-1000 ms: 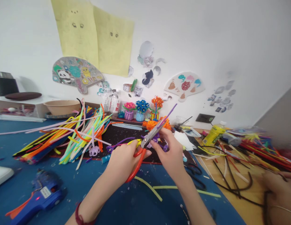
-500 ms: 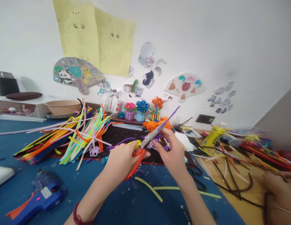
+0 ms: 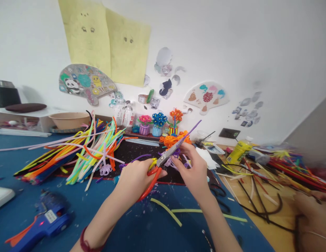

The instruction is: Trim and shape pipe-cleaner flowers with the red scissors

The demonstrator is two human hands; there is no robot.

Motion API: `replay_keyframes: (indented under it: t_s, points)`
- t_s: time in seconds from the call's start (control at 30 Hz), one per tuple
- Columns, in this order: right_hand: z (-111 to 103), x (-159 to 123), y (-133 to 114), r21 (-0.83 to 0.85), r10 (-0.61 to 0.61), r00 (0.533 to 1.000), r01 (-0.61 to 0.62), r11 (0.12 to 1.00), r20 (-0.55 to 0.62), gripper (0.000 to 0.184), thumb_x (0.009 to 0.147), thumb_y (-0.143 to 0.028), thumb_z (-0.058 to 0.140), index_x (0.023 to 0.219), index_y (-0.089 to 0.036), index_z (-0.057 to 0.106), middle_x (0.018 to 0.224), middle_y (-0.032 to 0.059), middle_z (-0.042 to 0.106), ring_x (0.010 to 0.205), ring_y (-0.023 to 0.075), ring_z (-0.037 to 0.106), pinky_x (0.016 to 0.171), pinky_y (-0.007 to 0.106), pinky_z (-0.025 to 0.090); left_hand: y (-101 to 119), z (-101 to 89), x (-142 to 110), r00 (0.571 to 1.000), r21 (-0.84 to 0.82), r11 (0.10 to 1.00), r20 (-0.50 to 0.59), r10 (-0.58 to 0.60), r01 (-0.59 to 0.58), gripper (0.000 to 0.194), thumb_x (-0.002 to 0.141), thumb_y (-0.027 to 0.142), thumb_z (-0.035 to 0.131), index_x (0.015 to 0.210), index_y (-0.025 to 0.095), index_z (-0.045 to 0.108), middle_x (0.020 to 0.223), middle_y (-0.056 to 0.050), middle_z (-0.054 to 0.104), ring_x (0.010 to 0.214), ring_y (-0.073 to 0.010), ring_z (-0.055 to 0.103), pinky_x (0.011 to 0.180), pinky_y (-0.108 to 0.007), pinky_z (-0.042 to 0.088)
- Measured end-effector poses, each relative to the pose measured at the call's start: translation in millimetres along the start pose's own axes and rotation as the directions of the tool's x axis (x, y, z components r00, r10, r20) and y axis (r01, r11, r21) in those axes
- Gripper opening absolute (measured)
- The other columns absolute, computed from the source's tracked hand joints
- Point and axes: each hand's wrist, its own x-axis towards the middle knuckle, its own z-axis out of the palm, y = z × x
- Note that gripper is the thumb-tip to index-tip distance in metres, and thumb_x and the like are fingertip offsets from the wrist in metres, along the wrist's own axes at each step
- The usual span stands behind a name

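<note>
Left hand clamped round red-handled scissors, blades aimed up toward far edge of blue bench. Right hand close by, thumb and fingers pinched on purple stem, tip poking past blades, all above bench's middle; whether blades bite, cannot tell. Glue gun toward near left corner, red light glowing. Potted flowers lined along far edge. Beyond right edge, co-worker's hand, blurred.

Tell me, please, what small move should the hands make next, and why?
Perhaps the left hand should ease the scissors slowly along the purple strip, because the blades point along it and the right hand is close to them.
</note>
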Motion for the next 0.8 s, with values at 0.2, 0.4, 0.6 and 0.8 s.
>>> replay_keyframes:
  t_s: [0.2, 0.4, 0.6, 0.8]
  points:
    - [1, 1, 0, 0.041, 0.006, 1.0, -0.006, 0.999, 0.016, 0.034, 0.082, -0.024, 0.063, 0.115, -0.023, 0.056, 0.106, 0.0063, 0.067, 0.096, 0.0216, 0.063, 0.087, 0.036, 0.05, -1, 2.4, -2, 0.999, 0.013, 0.999, -0.014, -0.042, 0.042, 0.036, 0.082, 0.058, 0.044, 0.072, 0.024, 0.047, 0.07, 0.0, 0.065, 0.069, -0.0234, 0.064, 0.052, -0.025, 0.024]
    - [2, -1, -1, 0.076, 0.001, 0.999, -0.004, 0.997, 0.035, 0.035, 0.083, -0.023, 0.063, 0.116, -0.023, 0.055, 0.106, 0.0065, 0.067, 0.096, 0.0212, 0.063, 0.086, 0.036, 0.051, -2, 5.9, 0, 0.999, -0.009, 0.999, -0.027, -0.037, 0.037, 0.035, 0.082, 0.057, 0.043, 0.071, 0.024, 0.045, 0.069, 0.0, 0.064, 0.067, -0.0227, 0.064, 0.051, -0.025, 0.024]
    - [2, 0, -3, 0.088, -0.007, 0.999, 0.004, 0.996, 0.035, 0.036, 0.083, -0.024, 0.063, 0.118, -0.023, 0.055, 0.109, 0.0072, 0.066, 0.1, 0.0214, 0.063, 0.089, 0.037, 0.051, 2, 10.4, 0, 1.0, -0.071, 0.997, -0.026, -0.017, 0.015, 0.033, 0.085, 0.053, 0.041, 0.074, 0.023, 0.046, 0.071, -0.001, 0.066, 0.068, -0.0214, 0.064, 0.052, -0.025, 0.024]
    - [3, -1, -3, 0.074, -0.01, 0.999, 0.007, 0.997, 0.039, 0.037, 0.083, -0.023, 0.062, 0.119, -0.024, 0.054, 0.113, 0.0072, 0.066, 0.103, 0.0216, 0.063, 0.091, 0.036, 0.05, 5, 14.7, -2, 0.999, -0.052, 0.998, -0.042, -0.022, 0.02, 0.034, 0.086, 0.055, 0.039, 0.075, 0.024, 0.046, 0.068, -0.001, 0.064, 0.062, -0.021, 0.061, 0.051, -0.025, 0.02]
